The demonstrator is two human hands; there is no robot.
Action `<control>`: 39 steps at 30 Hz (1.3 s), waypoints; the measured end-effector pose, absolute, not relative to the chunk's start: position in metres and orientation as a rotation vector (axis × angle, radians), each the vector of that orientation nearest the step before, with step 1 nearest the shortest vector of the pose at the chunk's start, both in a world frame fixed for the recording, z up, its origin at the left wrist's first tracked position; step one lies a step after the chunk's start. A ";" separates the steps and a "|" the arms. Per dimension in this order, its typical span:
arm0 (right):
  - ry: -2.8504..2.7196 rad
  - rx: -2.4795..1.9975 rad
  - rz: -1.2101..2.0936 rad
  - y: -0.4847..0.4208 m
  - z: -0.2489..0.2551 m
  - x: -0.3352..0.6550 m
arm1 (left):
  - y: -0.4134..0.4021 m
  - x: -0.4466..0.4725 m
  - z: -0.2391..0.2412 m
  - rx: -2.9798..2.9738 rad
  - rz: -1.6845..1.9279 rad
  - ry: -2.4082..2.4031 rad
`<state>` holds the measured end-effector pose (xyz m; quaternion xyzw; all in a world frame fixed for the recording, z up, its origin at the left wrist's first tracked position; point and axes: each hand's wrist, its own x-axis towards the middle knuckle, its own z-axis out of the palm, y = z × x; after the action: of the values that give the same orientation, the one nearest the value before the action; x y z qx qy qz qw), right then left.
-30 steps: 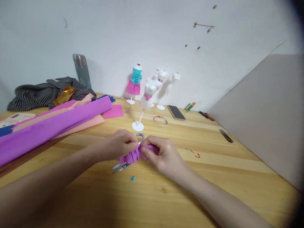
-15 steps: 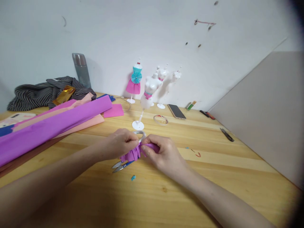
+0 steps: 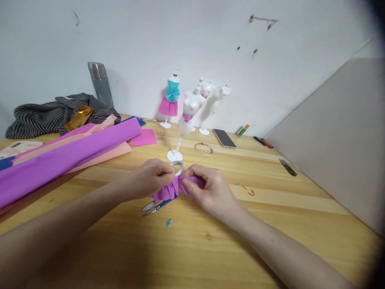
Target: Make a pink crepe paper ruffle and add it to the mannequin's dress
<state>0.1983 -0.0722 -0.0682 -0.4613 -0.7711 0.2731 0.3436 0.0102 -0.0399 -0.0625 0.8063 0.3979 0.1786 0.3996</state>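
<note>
Both my hands pinch a small pleated strip of purple crepe paper (image 3: pixel 168 192) just above the wooden table (image 3: pixel 210 249). My left hand (image 3: pixel 150 177) grips its gathered left part with fingers closed. My right hand (image 3: pixel 207 190) holds the right end between thumb and fingers. Thread snips (image 3: pixel 155 206) lie on the table right under the paper. A tape roll (image 3: pixel 177 166) sits just behind my fingers. A white bare doll mannequin (image 3: pixel 186 118) stands on its round base beyond that.
Rolls of purple and pink crepe paper (image 3: pixel 66 154) lie at the left, with striped cloth (image 3: pixel 51 114) and a steel flask (image 3: pixel 99 84) behind. A dressed mannequin (image 3: pixel 171 98), a phone (image 3: pixel 224 138), a ring (image 3: pixel 203 149) and a dark tool (image 3: pixel 287 167) sit toward the back and right.
My hands and the paper have stayed nearly in place, with small finger shifts on the pleats. The camera has tilted slightly, so the scene sits a little higher.
</note>
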 end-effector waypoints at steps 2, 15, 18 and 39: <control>-2.002 -1.211 0.692 -0.072 -0.068 0.199 | -0.040 0.010 -0.062 2.032 0.455 0.998; -2.011 -1.238 0.676 -0.069 -0.069 0.200 | -0.041 0.009 -0.063 1.994 0.498 0.971; -2.012 -1.239 0.680 -0.070 -0.069 0.200 | -0.040 0.009 -0.063 2.017 0.486 0.985; -1.939 -1.313 0.719 -0.066 -0.073 0.197 | -0.051 0.015 -0.061 2.292 0.476 1.117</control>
<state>0.1974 -0.0662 -0.0735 -0.5041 -0.7446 0.2762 0.3393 0.0148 -0.0511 -0.0605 0.8507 0.4147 0.1765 0.2705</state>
